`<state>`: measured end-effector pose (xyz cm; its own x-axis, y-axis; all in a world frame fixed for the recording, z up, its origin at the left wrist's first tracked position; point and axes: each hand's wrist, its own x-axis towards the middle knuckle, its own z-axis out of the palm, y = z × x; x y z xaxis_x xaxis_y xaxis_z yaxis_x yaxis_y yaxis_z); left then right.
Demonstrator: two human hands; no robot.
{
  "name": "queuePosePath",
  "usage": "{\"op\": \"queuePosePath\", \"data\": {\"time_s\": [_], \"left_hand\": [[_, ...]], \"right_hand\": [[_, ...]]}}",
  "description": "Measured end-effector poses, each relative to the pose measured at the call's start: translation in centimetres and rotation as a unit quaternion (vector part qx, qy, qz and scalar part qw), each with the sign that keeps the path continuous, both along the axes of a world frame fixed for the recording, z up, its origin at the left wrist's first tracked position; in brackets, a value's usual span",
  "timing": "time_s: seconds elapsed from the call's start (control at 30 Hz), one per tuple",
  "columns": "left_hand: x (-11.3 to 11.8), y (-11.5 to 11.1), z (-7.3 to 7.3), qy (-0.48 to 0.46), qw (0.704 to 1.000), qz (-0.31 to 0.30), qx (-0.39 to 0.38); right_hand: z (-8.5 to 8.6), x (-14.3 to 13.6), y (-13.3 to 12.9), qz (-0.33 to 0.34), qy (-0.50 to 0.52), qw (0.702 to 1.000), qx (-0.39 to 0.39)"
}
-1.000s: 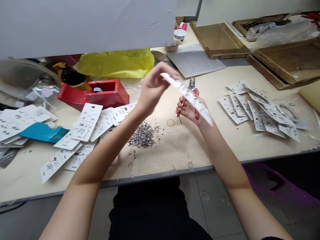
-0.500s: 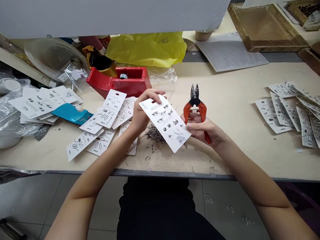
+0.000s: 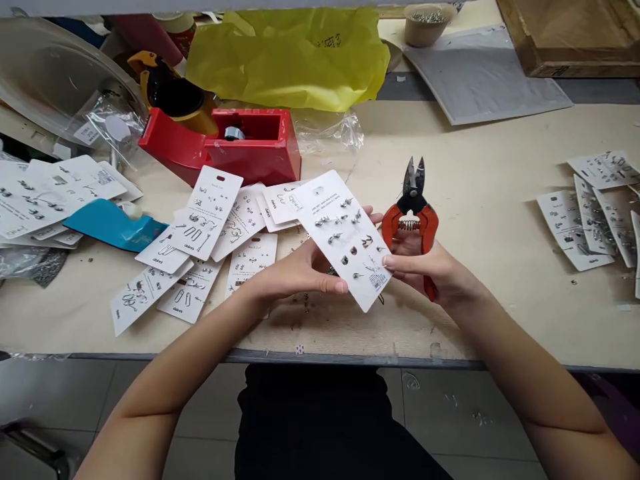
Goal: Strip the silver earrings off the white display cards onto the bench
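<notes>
Place: a small jewellery-packing workshop.
Work surface: a worn tabletop [image 3: 500, 200] scattered with metal bits.
Stock: white earring cards [image 3: 210, 213] spread in heaps left and right [image 3: 575, 220].
Tools: orange-handled cutters [image 3: 413, 207], a red tape dispenser [image 3: 235, 143].
Supplies: a cup of metal findings [image 3: 425, 23], a wooden tray [image 3: 575, 33].

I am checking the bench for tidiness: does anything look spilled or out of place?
Small loose metal bits lie scattered on the beige tabletop below the white earring card in both hands. White cards lie fanned unevenly at left.
</notes>
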<state>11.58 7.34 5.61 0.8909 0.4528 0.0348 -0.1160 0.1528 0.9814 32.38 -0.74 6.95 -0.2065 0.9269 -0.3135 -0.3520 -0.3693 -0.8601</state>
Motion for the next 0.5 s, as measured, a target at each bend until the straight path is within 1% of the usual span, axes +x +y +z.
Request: {"op": "queuePosePath", "data": {"time_s": [0.1,0.17,0.2,0.23,0.3,0.33,0.37,0.4,0.43,0.5], "left_hand": [[0.0,0.0,0.0,-0.001,1.000,-0.022,-0.019],[-0.4,0.2,0.0,-0.012,0.999,-0.031,0.018],[-0.6,0.3,0.0,-0.012,0.998,-0.021,0.052],[-0.8,0.4,0.1,-0.013,0.996,0.006,0.090],[-1.1,0.5,0.4,-0.022,0.985,0.085,0.145],[-1.2,0.5,0.6,-0.033,0.979,0.128,0.157],[-1.2,0.5,0.8,-0.051,0.972,0.165,0.162],[-1.2,0.5,1.0,-0.065,0.965,0.195,0.163],[-1.2,0.4,1.2,-0.073,0.960,0.215,0.165],[-1.3,0.3,1.4,-0.066,0.951,0.244,0.177]], "right_hand": [[0.1,-0.2,0.0,0.006,-0.025,1.000,0.015],[0.1,-0.2,-0.1,0.005,-0.065,0.997,0.037],[0.1,-0.2,-0.2,-0.002,-0.089,0.995,0.053],[0.1,-0.1,-0.3,-0.015,-0.119,0.990,0.072],[0.0,0.2,-0.5,-0.059,-0.211,0.968,0.123],[-0.1,0.3,-0.6,-0.079,-0.276,0.946,0.153],[-0.2,0.4,-0.6,-0.090,-0.349,0.913,0.189],[-0.3,0.5,-0.6,-0.093,-0.424,0.871,0.229],[-0.4,0.6,-0.6,-0.088,-0.493,0.823,0.269],[-0.7,0.7,-0.5,-0.065,-0.592,0.729,0.339]]}}
